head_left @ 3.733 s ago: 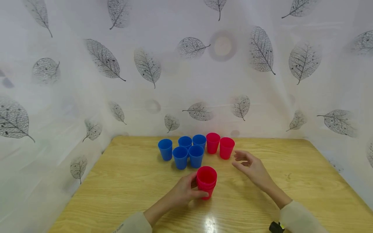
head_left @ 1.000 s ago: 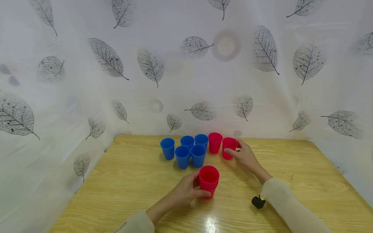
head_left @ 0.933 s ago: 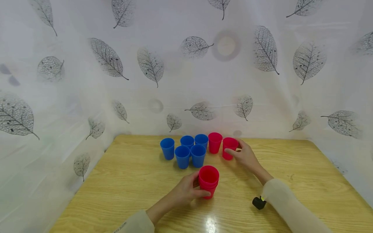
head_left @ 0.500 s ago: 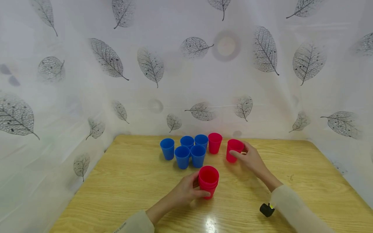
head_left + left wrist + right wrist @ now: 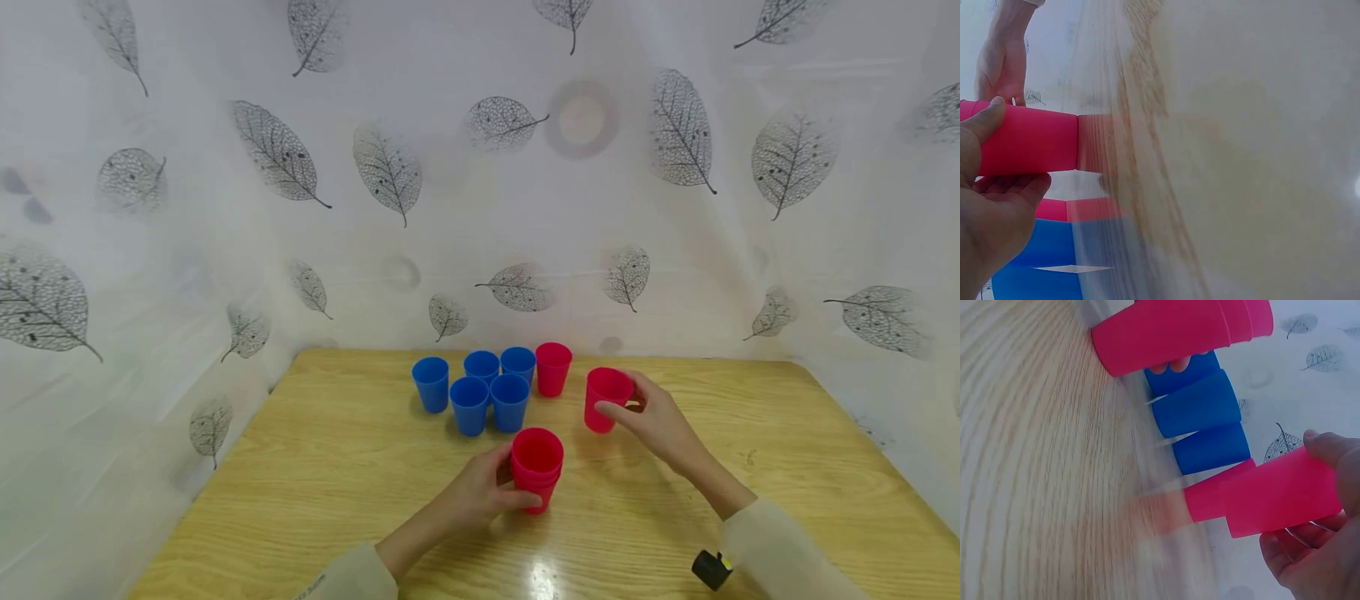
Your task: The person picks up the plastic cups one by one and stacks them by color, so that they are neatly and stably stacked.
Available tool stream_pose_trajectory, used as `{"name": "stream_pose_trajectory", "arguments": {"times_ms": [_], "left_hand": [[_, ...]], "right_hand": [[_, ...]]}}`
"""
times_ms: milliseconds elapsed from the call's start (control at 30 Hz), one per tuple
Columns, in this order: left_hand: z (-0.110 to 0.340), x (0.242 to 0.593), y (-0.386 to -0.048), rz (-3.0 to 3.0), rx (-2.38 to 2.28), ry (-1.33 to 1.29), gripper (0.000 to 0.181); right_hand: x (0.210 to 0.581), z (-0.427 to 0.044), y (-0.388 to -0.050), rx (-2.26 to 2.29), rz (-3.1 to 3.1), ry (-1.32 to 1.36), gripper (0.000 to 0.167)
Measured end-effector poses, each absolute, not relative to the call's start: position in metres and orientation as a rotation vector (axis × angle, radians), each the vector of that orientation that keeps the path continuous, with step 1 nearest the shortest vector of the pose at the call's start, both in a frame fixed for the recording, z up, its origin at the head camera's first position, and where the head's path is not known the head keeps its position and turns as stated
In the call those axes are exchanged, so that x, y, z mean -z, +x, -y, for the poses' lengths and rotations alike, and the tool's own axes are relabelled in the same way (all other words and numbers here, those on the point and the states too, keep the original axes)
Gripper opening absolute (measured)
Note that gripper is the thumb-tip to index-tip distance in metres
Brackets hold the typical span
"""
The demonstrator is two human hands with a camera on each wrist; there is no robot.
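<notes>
My left hand (image 5: 476, 492) grips a nested stack of red plastic cups (image 5: 536, 471), upright on the wooden table at the near middle. Its thumb and fingers wrap the stack's lower part, as the left wrist view also shows. To the right and farther back, my right hand (image 5: 663, 425) holds a single red cup (image 5: 602, 400) between thumb and fingers. In the right wrist view this cup (image 5: 1282, 494) appears raised off the table. Another red cup (image 5: 552, 369) stands at the back, beside several upright blue cups (image 5: 470, 407).
The wooden table (image 5: 315, 467) ends at a pale curtain (image 5: 450, 208) printed with leaves, which also runs along the left side. A small black device (image 5: 711, 570) sits by the right sleeve.
My right hand reached the rightmost red cup, gripped it, and brought it away from the other red cup, rightward and nearer. The left hand and its stack stayed almost still.
</notes>
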State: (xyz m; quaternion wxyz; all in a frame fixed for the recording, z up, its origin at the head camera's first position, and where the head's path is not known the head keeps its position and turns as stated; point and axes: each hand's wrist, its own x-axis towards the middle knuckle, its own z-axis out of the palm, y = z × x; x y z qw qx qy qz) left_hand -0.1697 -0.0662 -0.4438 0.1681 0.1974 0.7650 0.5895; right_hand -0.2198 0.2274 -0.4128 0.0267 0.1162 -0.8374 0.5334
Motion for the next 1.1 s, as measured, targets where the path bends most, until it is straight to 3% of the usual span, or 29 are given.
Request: {"name": "stream_pose_trajectory", "arguments": {"times_ms": [1100], "left_hand": [[0.068, 0.441, -0.169, -2.166, -1.674, 0.575, 0.062]], "right_hand": [[0.363, -0.204, -0.165, -1.751, 2.529, 0.484, 0.057]]}}
